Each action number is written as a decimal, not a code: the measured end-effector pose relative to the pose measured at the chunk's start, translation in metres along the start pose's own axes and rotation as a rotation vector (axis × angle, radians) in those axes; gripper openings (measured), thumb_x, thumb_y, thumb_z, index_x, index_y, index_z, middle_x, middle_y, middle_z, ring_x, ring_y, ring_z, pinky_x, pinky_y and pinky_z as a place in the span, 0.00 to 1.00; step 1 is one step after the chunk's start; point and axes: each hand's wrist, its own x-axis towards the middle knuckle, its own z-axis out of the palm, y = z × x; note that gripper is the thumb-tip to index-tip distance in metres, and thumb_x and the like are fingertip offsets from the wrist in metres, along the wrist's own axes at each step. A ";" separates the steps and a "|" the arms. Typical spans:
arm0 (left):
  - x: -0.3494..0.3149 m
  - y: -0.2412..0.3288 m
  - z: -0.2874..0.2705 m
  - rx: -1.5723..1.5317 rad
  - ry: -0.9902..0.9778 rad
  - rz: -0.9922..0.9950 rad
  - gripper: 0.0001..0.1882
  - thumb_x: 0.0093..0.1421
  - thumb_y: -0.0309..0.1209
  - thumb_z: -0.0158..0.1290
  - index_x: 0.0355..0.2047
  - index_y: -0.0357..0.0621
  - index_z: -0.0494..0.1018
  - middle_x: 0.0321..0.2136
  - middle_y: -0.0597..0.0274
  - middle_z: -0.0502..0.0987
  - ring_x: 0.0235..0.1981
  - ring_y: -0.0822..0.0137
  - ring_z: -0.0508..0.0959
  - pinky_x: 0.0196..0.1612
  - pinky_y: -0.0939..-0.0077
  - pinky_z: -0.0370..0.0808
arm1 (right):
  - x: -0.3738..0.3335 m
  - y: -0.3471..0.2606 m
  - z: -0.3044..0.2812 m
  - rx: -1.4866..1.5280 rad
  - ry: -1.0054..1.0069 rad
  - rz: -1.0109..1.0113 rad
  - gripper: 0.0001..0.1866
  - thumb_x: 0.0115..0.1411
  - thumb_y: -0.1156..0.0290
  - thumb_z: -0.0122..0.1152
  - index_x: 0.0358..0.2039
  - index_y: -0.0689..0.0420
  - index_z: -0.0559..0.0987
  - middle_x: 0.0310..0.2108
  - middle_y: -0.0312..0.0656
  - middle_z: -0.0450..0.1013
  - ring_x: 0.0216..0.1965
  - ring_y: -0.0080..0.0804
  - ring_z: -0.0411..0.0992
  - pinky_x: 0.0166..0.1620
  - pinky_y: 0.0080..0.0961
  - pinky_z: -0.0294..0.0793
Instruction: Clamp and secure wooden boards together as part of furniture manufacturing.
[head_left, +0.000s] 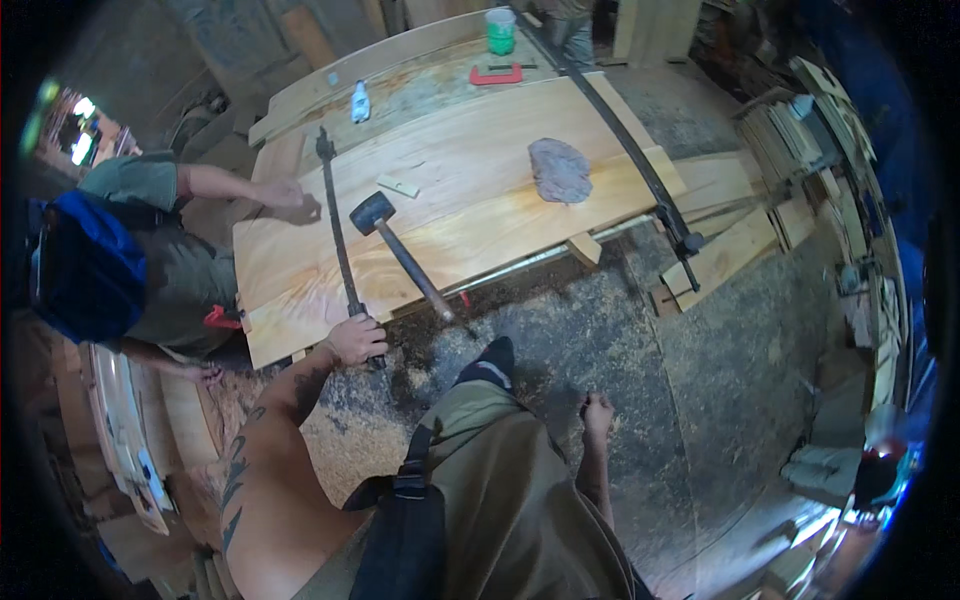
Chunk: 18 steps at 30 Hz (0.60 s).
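Note:
My left hand is closed around the near end of a dark bar clamp, which lies across a pale wooden panel. Beside that clamp rests a mallet with a black head, its handle sticking out past the panel's near edge. My right hand hangs low over the floor, away from the panel, with fingers curled; whatever they may hold is too small to name. A second long bar clamp crosses the panel's right end. Between the clamps sit a small wood block and a crumpled greyish-brown cloth.
At the left, a co-worker in a blue cap reaches a hand toward the panel. Along the far side stand a bottle, a red C-clamp and a green-filled tub. Stacked boards line the right; sawdust covers the floor.

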 end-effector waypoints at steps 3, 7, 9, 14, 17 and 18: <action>-0.006 -0.001 0.003 -0.046 -0.034 -0.001 0.12 0.43 0.43 0.55 0.27 0.57 0.68 0.28 0.69 0.67 0.33 0.65 0.70 0.37 0.68 0.64 | 0.016 -0.013 0.032 -0.195 -0.152 -0.175 0.10 0.63 0.67 0.54 0.28 0.60 0.75 0.22 0.33 0.70 0.25 0.20 0.67 0.30 0.21 0.67; -0.012 -0.001 0.016 -0.041 -0.026 -0.026 0.13 0.43 0.43 0.55 0.28 0.57 0.67 0.29 0.69 0.67 0.34 0.65 0.70 0.39 0.68 0.65 | 0.020 -0.141 0.101 -0.647 -0.408 -0.549 0.07 0.59 0.69 0.61 0.32 0.60 0.77 0.21 0.37 0.71 0.25 0.19 0.67 0.32 0.21 0.70; -0.001 -0.010 0.004 -0.092 0.072 0.029 0.12 0.44 0.43 0.53 0.27 0.57 0.67 0.28 0.69 0.67 0.34 0.65 0.70 0.39 0.68 0.66 | 0.027 -0.200 0.133 -0.588 -0.497 -0.668 0.07 0.60 0.70 0.60 0.33 0.61 0.77 0.22 0.37 0.72 0.26 0.20 0.68 0.32 0.20 0.70; -0.008 -0.002 0.010 -0.100 0.120 -0.060 0.08 0.47 0.40 0.51 0.26 0.56 0.68 0.27 0.70 0.67 0.35 0.66 0.71 0.40 0.69 0.67 | 0.058 -0.304 0.237 -0.745 -0.705 -0.822 0.07 0.59 0.71 0.60 0.34 0.62 0.77 0.25 0.42 0.74 0.27 0.25 0.72 0.33 0.24 0.71; -0.008 0.000 0.006 -0.119 0.143 -0.099 0.05 0.49 0.38 0.50 0.25 0.55 0.67 0.27 0.69 0.66 0.36 0.66 0.71 0.41 0.69 0.67 | 0.095 -0.313 0.287 -0.784 -0.757 -1.076 0.09 0.57 0.69 0.62 0.34 0.61 0.78 0.26 0.46 0.74 0.27 0.34 0.73 0.34 0.28 0.71; -0.008 0.000 0.006 -0.123 0.138 -0.102 0.05 0.49 0.38 0.49 0.25 0.56 0.67 0.27 0.70 0.66 0.35 0.66 0.71 0.41 0.69 0.67 | 0.099 -0.317 0.303 -0.791 -0.779 -1.078 0.09 0.57 0.69 0.62 0.34 0.61 0.78 0.26 0.46 0.74 0.27 0.34 0.73 0.34 0.28 0.71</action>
